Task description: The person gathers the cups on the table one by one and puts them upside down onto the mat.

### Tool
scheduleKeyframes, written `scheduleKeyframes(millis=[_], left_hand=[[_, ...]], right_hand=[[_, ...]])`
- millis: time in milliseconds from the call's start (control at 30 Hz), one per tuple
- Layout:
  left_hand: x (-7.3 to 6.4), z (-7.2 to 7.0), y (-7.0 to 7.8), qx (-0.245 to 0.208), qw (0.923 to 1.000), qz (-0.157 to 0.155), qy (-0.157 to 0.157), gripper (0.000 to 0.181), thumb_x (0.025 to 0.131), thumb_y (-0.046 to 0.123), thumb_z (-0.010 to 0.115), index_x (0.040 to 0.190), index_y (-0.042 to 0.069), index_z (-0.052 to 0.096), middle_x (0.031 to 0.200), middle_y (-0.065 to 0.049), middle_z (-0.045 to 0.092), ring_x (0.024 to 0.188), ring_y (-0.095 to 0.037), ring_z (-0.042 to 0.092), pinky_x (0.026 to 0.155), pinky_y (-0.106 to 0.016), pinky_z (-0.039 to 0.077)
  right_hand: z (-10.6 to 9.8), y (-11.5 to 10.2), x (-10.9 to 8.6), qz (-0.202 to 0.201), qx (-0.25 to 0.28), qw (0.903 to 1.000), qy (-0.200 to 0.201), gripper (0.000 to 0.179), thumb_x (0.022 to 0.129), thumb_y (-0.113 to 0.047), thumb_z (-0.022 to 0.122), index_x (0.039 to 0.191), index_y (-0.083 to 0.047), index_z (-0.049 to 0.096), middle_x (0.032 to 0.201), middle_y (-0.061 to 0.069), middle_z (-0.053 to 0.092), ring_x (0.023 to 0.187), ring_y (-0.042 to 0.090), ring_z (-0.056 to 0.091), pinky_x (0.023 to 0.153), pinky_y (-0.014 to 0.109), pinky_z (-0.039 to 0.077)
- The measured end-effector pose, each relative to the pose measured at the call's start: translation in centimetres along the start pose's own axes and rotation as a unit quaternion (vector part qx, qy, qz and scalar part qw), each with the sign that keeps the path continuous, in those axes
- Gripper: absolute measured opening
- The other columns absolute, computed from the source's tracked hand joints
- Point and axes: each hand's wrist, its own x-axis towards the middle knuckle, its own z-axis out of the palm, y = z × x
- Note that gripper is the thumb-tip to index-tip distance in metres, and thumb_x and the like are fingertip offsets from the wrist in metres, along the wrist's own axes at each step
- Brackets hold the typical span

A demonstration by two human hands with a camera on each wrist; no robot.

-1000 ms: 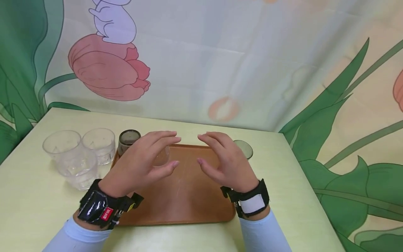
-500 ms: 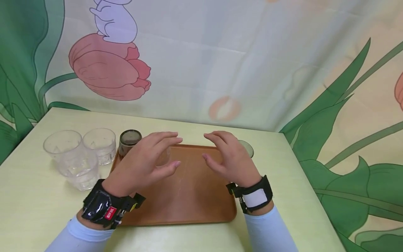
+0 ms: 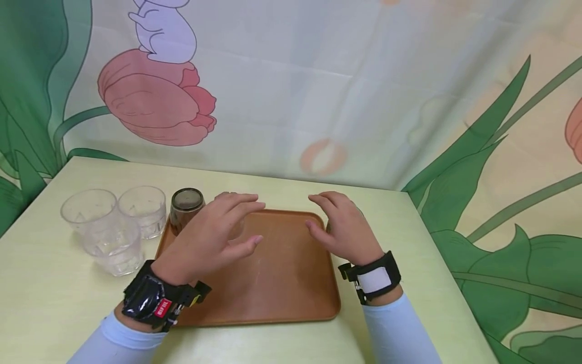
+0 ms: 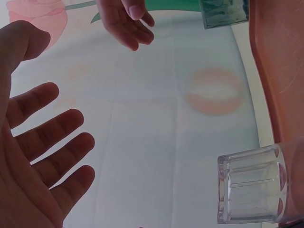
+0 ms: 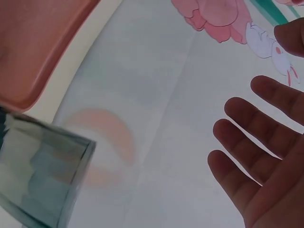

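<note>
My left hand (image 3: 209, 235) hovers over the left part of a brown tray (image 3: 273, 288), fingers spread and gently bent, holding nothing. Behind it a clear glass, mostly hidden in the head view, stands at the tray's far side; the left wrist view shows this clear glass (image 4: 251, 185) plainly. A dark tinted glass (image 3: 187, 202), bottom up, is at the tray's far left corner. My right hand (image 3: 347, 230), also relaxed and holding nothing, is past the tray's right edge. It covers most of a greenish glass (image 5: 42, 171), which the right wrist view shows beside the tray corner.
Left of the tray, a group of clear glasses stands on the pale table: a back-left glass (image 3: 88, 207), a back-right glass (image 3: 143, 210) and a nearer glass (image 3: 113, 247). A printed curtain (image 3: 273, 91) hangs behind the table's far edge.
My right hand has moved to the right, away from the left hand, and now hides more of the greenish glass. My left hand has shifted only slightly right. The glasses and tray stay put.
</note>
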Motion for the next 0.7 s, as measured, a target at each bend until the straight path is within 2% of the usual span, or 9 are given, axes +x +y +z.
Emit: scheduleKeyframes(millis=[200, 700], left_hand=[[0.0, 0.3, -0.1, -0.001, 1.0, -0.001, -0.007, 0.054, 0.087, 0.036, 0.074, 0.133, 0.01, 0.061, 0.135, -0.009, 0.06, 0.123, -0.025, 0.056, 0.106, -0.043, 0.047], [0.0, 0.0, -0.1, 0.007, 0.9999, -0.007, -0.011, 0.053, 0.089, 0.039, 0.071, 0.133, 0.01, 0.062, 0.136, -0.009, 0.06, 0.126, -0.026, 0.055, 0.109, -0.044, 0.044]], right_hand=[[0.8, 1.7, -0.7, 0.029, -0.016, 0.9992, -0.024, 0.046, 0.092, -0.036, 0.066, 0.128, -0.007, 0.063, 0.117, 0.012, 0.065, 0.112, 0.031, 0.06, 0.099, 0.045, 0.05], [3.0, 5.7, -2.1, 0.077, -0.028, 0.9946, -0.063, 0.047, 0.092, -0.035, 0.065, 0.129, -0.007, 0.063, 0.117, 0.014, 0.065, 0.111, 0.033, 0.06, 0.096, 0.049, 0.051]])
